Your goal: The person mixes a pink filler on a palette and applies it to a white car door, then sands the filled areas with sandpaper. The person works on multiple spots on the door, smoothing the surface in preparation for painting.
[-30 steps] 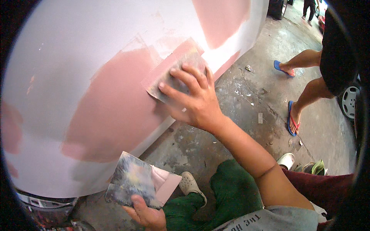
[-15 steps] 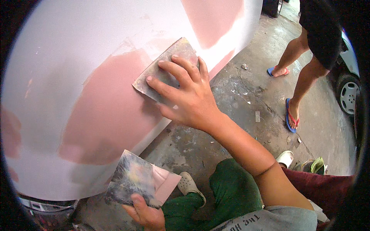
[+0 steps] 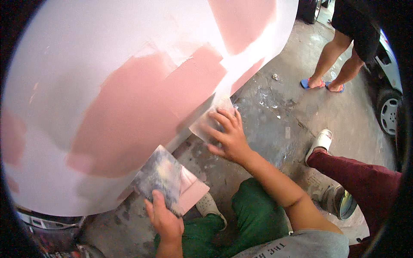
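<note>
My right hand [image 3: 232, 139] grips a thin, flat putty spreader [image 3: 221, 102], fingers laid across its face. The spreader is at the lower edge of a white car body panel [image 3: 107, 26]; whether it touches cannot be told. A broad patch of pink body filler [image 3: 124, 116] covers the panel, with a raised ridge along its upper right part. My left hand [image 3: 165, 219] holds a smeared, dark square putty board [image 3: 155, 174], thumb on top. Pink filler [image 3: 193, 193] coats the board's right part. The fingers beneath are mostly hidden.
A person in dark shorts and blue flip-flops [image 3: 314, 84] stands at the upper right, near a car wheel [image 3: 389, 112]. Closer, another person's maroon trouser leg [image 3: 357, 170] and white clog [image 3: 320, 142] show beside an open tin [image 3: 346, 204]. Litter dots the concrete floor [image 3: 275, 116].
My right hand and spreader have moved down and right to the panel's lower edge, exposing a fresh filler strip. The left-hand board has risen slightly right. The bystanders' legs have shifted.
</note>
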Demonstrator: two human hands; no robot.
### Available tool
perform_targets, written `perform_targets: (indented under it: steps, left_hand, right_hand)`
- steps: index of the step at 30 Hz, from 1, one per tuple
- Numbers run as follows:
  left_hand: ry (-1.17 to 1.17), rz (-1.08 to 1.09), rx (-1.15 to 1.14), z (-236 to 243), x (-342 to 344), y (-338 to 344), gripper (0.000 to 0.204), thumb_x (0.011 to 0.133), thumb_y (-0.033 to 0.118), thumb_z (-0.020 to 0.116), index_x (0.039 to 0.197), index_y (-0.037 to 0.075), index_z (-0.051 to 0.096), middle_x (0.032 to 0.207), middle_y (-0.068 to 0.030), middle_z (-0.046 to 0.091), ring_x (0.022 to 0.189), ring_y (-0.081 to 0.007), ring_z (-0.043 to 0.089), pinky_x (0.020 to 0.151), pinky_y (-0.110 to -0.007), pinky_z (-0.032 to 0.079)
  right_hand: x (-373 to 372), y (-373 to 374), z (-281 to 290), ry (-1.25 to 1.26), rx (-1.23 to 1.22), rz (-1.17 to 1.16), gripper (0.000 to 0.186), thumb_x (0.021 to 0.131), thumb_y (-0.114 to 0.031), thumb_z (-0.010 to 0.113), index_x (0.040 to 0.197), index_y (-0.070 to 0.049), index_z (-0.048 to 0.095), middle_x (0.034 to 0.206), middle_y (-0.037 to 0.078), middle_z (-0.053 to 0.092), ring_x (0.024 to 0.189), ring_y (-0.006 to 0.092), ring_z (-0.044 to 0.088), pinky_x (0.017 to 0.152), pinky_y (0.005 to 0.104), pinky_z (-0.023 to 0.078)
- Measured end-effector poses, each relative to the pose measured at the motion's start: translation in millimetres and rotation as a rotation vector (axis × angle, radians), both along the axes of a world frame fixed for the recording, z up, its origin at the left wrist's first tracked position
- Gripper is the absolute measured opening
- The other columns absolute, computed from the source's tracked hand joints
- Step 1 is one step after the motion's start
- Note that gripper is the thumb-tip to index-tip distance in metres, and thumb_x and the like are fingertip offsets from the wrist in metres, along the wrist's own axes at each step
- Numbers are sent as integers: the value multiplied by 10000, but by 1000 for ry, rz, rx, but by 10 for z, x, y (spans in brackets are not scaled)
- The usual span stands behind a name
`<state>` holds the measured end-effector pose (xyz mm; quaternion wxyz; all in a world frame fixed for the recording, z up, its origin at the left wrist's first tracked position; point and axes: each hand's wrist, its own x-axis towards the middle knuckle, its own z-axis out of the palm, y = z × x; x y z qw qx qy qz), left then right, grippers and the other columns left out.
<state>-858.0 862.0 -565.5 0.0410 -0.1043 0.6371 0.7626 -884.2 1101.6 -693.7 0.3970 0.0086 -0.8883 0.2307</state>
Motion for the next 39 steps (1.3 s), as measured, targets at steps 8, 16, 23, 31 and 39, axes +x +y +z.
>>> perform_targets:
  steps: [8,16,23,31,39]
  left_hand:
    - [42,-290,199,-72,-99,150,506,1034,311,525,1414,-1,405,1340,-145,537,1223,-254,545,1038,-397,439]
    - [-29,-385,304,-20,76,553,397,1038,255,514,1363,31,470,1259,-106,610,1149,-259,607,1011,-429,477]
    - [-176,-453,424,94,364,1011,367,1008,185,543,1342,41,489,1227,-98,624,1115,-254,630,959,-429,514]
    - [231,-310,338,169,171,696,432,1004,191,541,1383,1,455,1293,-151,579,1200,-277,568,1036,-418,446]
    - [568,-426,276,145,140,711,469,1033,160,486,1417,-88,381,1393,-204,500,1257,-269,502,1087,-411,381]
  right_hand:
    - [1166,-33,379,235,-1882,720,871,878,-538,629,1546,-116,266,1502,173,397,1380,406,401,1116,629,340]
    - [1644,219,801,104,-1520,336,587,941,-204,630,1470,-92,401,1459,185,471,1333,419,468,1055,621,401]
    - [1905,-36,1294,-211,-356,362,637,820,-43,709,1408,-227,550,1405,212,491,1314,409,479,1099,486,396]
    - [1975,284,1147,-285,140,-72,483,850,-153,622,1322,-253,618,1335,127,554,1272,343,525,1116,627,323]
    - [1823,-446,1653,-196,326,-98,468,813,-203,668,1270,-308,661,1305,61,578,1257,283,538,1114,613,320]
